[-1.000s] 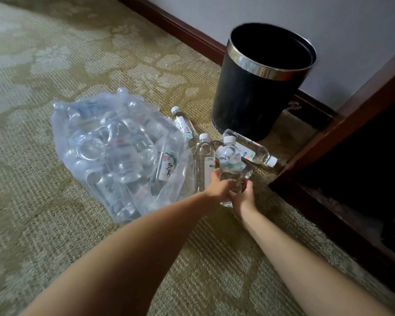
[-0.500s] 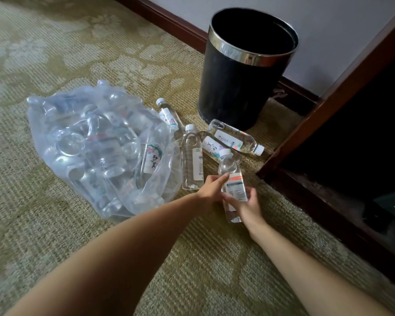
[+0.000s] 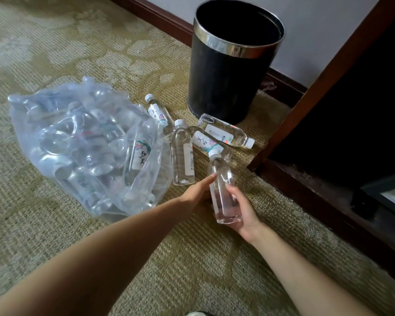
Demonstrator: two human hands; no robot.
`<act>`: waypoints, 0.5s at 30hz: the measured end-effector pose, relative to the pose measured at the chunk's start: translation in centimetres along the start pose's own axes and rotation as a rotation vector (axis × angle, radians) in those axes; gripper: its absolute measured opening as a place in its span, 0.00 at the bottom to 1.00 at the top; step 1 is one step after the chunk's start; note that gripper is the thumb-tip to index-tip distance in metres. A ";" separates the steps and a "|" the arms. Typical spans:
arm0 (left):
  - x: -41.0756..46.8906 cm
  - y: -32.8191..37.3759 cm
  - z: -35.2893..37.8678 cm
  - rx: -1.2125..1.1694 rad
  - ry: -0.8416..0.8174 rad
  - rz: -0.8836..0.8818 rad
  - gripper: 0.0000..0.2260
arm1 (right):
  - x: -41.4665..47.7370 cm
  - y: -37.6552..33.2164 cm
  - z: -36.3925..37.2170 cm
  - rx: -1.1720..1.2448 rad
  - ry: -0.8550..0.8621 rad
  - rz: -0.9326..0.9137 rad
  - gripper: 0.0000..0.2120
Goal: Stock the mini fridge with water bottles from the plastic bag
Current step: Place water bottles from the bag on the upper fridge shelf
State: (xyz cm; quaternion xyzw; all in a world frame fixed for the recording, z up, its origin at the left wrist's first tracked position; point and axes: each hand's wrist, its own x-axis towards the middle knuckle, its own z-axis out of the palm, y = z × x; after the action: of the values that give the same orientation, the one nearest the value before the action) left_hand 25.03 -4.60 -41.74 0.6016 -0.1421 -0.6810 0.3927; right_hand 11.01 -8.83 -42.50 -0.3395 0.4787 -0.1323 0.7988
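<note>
An olive carpet (image 3: pixel 55 236) with a pale floral pattern covers the floor and runs up to a dark wooden skirting board (image 3: pixel 151 17) under a plain pale wall (image 3: pixel 317 30); a black waste bin (image 3: pixel 228 71) with a shiny metal rim stands on the carpet close to that wall; just to its right a dark wooden cabinet frame (image 3: pixel 328 71) opens onto a shadowed recess. Two bare forearms reach forward from the bottom edge; the right hand (image 3: pixel 242 213) lies palm up low over the carpet, its grip clamped on a water bottle (image 3: pixel 222 190), fingers curled beneath and thumb across the top; the left hand (image 3: pixel 196 192) comes in from the left with straight fingers, its grip apart, fingertips touching the bottle's side. The water bottle is clear with a white cap pointing away towards the bin, and sits between the plastic bag (image 3: pixel 84 144) and the cabinet; four loose bottles (image 3: pixel 183 156) with white printed labels lie on the carpet just beyond it; the clear bag, bulging with more bottles, rests on the carpet to the left.
</note>
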 end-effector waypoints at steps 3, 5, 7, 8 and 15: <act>-0.2 0.1 0.4 -0.011 -0.038 -0.006 0.27 | -0.3 -0.4 -0.4 0.003 -0.050 -0.016 0.16; -0.4 0.2 0.9 -0.042 -0.052 0.033 0.22 | -0.4 -0.5 -0.5 0.016 -0.047 -0.054 0.18; -0.4 0.4 1.4 -0.046 -0.050 0.134 0.17 | -0.6 -0.8 -0.4 0.071 -0.048 -0.098 0.19; -0.5 0.6 1.6 -0.052 -0.041 0.180 0.15 | -0.7 -1.0 -0.4 0.101 -0.049 -0.118 0.20; -1.1 2.7 3.1 -0.146 0.057 0.302 0.26 | -1.9 -3.1 -0.4 0.045 -0.060 -0.258 0.19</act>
State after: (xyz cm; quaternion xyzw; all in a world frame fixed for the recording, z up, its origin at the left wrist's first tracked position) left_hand 23.05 -6.51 -38.44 0.5621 -0.1699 -0.6054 0.5373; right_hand 10.06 -10.23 -39.25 -0.3840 0.4041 -0.2345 0.7964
